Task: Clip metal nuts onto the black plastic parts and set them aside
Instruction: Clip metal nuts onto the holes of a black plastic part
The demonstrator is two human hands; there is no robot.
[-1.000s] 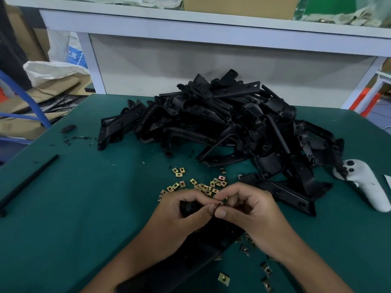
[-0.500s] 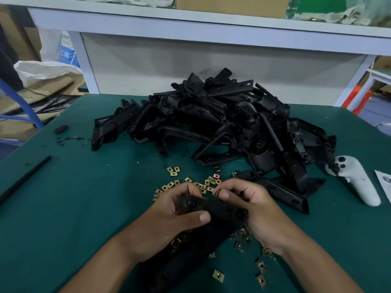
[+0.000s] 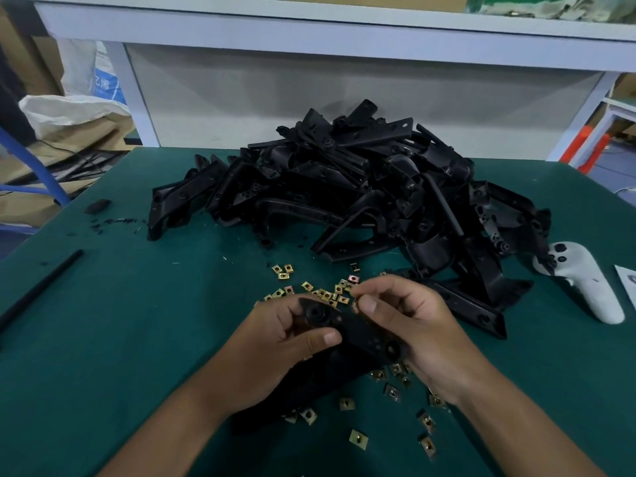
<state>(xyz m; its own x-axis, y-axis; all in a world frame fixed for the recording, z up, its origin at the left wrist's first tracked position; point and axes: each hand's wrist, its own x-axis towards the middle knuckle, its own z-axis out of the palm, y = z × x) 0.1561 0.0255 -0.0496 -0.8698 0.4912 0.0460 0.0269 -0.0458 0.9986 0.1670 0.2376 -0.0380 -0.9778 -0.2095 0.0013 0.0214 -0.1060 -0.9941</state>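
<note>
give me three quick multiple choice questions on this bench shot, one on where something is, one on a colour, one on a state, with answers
1. Where does the white controller lie?
A. right of the black parts pile
B. left of the pile
C. on top of the pile

2. What colour is the table mat?
A. red
B. dark green
C. white

3. What is the left hand doing?
A. lying flat on the mat
B. gripping the black plastic part
C. holding the controller

Answers:
1. A, it lies on the mat at the pile's right edge.
2. B, green shows all around the loose metal nuts.
3. B, its thumb and fingers wrap the part, while the right hand pinches a small nut at it.
</note>
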